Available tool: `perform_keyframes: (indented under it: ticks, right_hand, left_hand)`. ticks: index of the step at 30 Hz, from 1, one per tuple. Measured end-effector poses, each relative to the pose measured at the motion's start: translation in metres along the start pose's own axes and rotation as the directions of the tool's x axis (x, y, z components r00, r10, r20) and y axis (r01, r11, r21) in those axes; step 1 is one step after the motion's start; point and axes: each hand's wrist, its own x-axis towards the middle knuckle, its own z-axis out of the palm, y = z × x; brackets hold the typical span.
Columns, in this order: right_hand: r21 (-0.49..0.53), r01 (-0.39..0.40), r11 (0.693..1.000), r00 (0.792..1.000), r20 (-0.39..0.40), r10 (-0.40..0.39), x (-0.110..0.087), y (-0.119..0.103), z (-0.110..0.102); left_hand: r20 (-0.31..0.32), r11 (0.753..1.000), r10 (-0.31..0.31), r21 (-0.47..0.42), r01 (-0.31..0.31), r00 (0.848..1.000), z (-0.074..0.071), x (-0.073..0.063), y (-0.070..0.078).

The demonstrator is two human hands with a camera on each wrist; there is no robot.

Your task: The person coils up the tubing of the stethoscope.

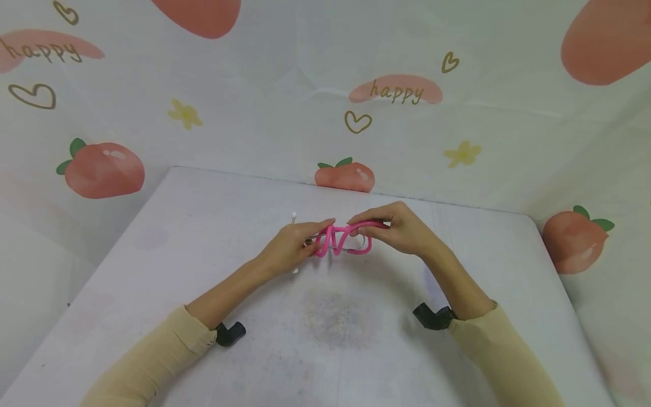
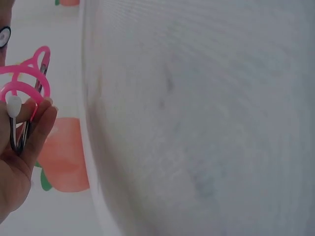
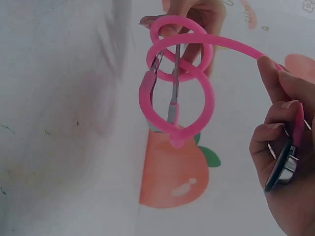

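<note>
A stethoscope with pink tubing [image 1: 337, 229] is held up between both hands above the table. My left hand [image 1: 286, 247] pinches the metal ear tubes [image 3: 176, 73], and the pink tubing loops around them. A white ear tip [image 2: 14, 105] shows beside the left fingers; two white tips [image 1: 294, 215] stick out past that hand in the head view. With thumb and fingers my right hand [image 1: 402, 229] grips the free length of tubing. The chest piece [image 3: 283, 169], metal with a dark rim, lies within the right palm.
The white table [image 1: 244, 362] carries grey smudges near its middle. A white cloth [image 1: 264, 130] printed with peaches and hearts hangs behind and at the sides. Black curved pieces [image 1: 433, 316] stick out at both sleeve cuffs.
</note>
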Motion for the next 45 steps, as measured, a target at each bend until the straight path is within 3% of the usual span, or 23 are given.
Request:
perform_keyframes:
  ticks: [8,13,18,25,28,36,45]
  right_hand:
    - [0.026,-0.039,0.999,0.997,-0.071,0.041,0.005,0.004,-0.003]
    - [0.037,-0.051,0.998,0.991,-0.126,0.055,0.009,0.014,-0.003]
    - [0.106,-0.104,0.989,0.973,-0.196,0.124,0.009,0.024,-0.004]
    - [0.096,-0.159,0.983,0.943,-0.282,0.179,0.01,0.036,-0.003]
    - [0.08,-0.179,0.981,0.937,-0.289,0.195,0.01,0.037,-0.003]
    - [0.052,-0.174,0.983,0.95,-0.253,0.182,0.011,0.018,0.0]
    - [0.088,-0.276,0.957,0.918,-0.271,0.29,0.009,0.029,0.007]
  left_hand:
    - [-0.007,0.998,0.064,0.025,-0.064,0.998,0.002,-0.001,0.001]
    - [0.017,0.993,0.114,-0.045,-0.113,0.993,0.003,-0.002,0.001]
    - [0.025,0.986,0.142,-0.091,-0.14,0.989,0.002,-0.003,0.003]
    - [-0.006,0.976,0.201,-0.083,-0.201,0.98,0.001,-0.003,0.004]
    - [-0.028,0.969,0.223,-0.1,-0.224,0.975,0.002,-0.004,0.003]
    - [-0.051,0.962,0.214,-0.163,-0.22,0.975,0.003,-0.004,0.002]
    - [-0.089,0.949,0.239,-0.191,-0.252,0.967,0.003,-0.003,0.003]
